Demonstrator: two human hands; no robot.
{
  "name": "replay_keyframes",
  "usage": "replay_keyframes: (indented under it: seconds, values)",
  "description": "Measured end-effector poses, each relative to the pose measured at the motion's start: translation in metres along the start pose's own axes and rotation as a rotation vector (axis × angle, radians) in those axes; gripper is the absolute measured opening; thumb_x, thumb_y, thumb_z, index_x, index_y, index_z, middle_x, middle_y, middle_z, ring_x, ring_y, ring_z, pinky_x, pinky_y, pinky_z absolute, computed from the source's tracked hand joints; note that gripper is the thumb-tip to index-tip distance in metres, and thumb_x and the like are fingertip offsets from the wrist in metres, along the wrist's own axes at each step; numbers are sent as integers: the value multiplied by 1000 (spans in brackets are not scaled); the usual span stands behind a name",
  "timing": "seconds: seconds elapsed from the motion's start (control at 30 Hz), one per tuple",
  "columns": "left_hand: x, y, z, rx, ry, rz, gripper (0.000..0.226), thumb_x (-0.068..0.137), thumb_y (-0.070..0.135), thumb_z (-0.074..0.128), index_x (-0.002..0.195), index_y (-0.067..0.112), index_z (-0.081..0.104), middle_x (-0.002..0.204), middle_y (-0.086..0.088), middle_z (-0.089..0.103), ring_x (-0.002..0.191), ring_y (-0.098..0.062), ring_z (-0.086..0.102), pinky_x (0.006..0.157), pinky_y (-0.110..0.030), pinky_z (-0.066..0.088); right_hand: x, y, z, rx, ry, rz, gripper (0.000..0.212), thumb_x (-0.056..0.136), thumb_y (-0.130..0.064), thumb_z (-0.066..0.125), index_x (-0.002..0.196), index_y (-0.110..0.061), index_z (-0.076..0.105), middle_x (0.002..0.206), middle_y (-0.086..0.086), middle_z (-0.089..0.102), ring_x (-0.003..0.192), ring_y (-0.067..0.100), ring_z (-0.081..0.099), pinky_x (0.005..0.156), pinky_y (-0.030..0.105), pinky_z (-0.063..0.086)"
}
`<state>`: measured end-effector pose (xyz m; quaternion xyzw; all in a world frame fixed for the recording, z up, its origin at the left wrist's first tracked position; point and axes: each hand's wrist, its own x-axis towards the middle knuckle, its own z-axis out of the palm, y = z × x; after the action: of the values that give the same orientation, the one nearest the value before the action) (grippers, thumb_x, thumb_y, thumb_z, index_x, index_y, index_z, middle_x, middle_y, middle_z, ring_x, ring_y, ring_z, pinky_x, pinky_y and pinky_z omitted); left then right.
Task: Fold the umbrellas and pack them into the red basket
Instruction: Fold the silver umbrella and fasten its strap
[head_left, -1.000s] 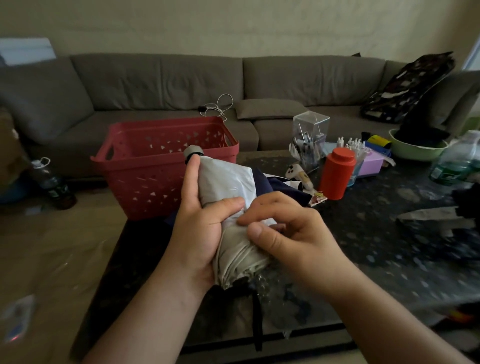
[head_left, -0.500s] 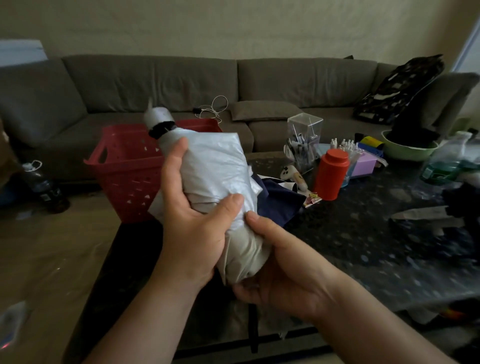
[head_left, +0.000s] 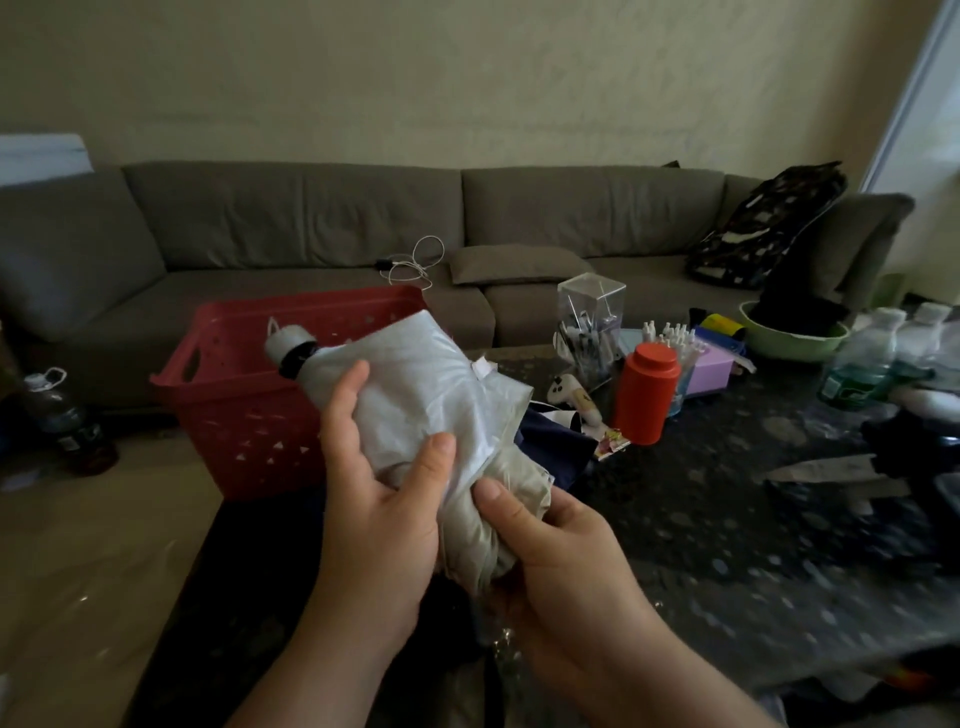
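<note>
One silver umbrella (head_left: 415, 395), gripped by left hand (head_left: 379, 499) and right hand (head_left: 561, 551); one red basket (head_left: 249, 415).

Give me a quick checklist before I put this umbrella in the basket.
1. Both hands on the umbrella: ok, left hand and right hand each grip it.
2. Canopy wrapped tight: not ok, loose folds stick out.
3. Strap fastened: cannot tell.
4. Basket within reach: ok, just behind the umbrella.
5. Room in the basket: cannot tell, its floor is hidden.
</note>
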<state>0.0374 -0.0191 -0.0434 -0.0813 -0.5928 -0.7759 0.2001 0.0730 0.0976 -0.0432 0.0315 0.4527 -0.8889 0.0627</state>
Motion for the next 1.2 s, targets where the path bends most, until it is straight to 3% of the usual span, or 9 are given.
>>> replay_keyframes:
  seconds: [0.2,0.33,0.43,0.6,0.7,0.8,0.9,1.03,1.2]
  values:
    - [-4,-4,7,63,47,-113,63,101,29,65,143,65,35,131,26,56,119,-1,66,104,-40,55,6,8,-11,-409,175,-351,18,81,-5,86,98,-11,82,94,9,82,92,27,80,89,52,63]
    - [-2,-2,11,-34,137,-219,56,104,34,61,147,58,34,140,15,57,120,-4,64,101,-36,55,9,19,-21,-973,283,-647,24,76,-40,89,86,-19,80,82,-10,76,79,7,73,71,40,62]
    - [3,0,9,-136,199,-298,53,104,30,64,145,54,39,140,5,60,117,-18,71,98,-45,60,11,24,-22,-1074,198,-786,37,76,-51,81,85,-15,77,85,-12,71,83,8,71,69,36,60]
    - [11,4,0,-208,251,-371,48,103,30,66,139,52,43,130,0,66,106,-21,77,87,-47,65,9,6,-26,-749,-144,-552,29,78,-43,83,100,-25,79,102,-3,76,100,13,74,84,38,61]
    - [16,4,-6,-318,270,-473,53,102,29,68,144,50,45,128,-4,69,98,-25,79,78,-48,66,7,-13,-29,-682,-76,-509,27,84,-46,83,84,-20,75,78,4,73,74,13,68,70,32,56]
    - [18,3,-7,-390,280,-530,54,101,30,69,143,55,46,130,-7,69,89,-26,81,68,-47,64,5,-24,-27,-662,-24,-547,18,90,-34,80,86,-19,70,74,5,64,69,17,59,67,33,51]
    - [16,2,-6,-424,288,-564,53,102,31,67,141,59,46,131,-8,68,94,-32,80,75,-53,64,-1,-28,-20,-806,-34,-652,15,87,-33,84,98,-29,74,82,-8,61,77,4,62,68,22,52]
    - [11,4,1,-435,259,-536,43,108,29,57,141,55,47,124,-11,72,90,-32,80,72,-53,64,-4,-26,-17,-1184,-76,-743,38,80,-54,76,117,-44,72,109,-19,58,112,12,60,88,25,51]
    - [10,0,1,-396,241,-496,47,108,26,54,146,52,43,130,-11,68,94,-31,80,76,-52,64,-3,-17,-18,-1039,-91,-595,27,78,-31,78,104,-40,76,104,-22,62,108,5,62,88,17,47]
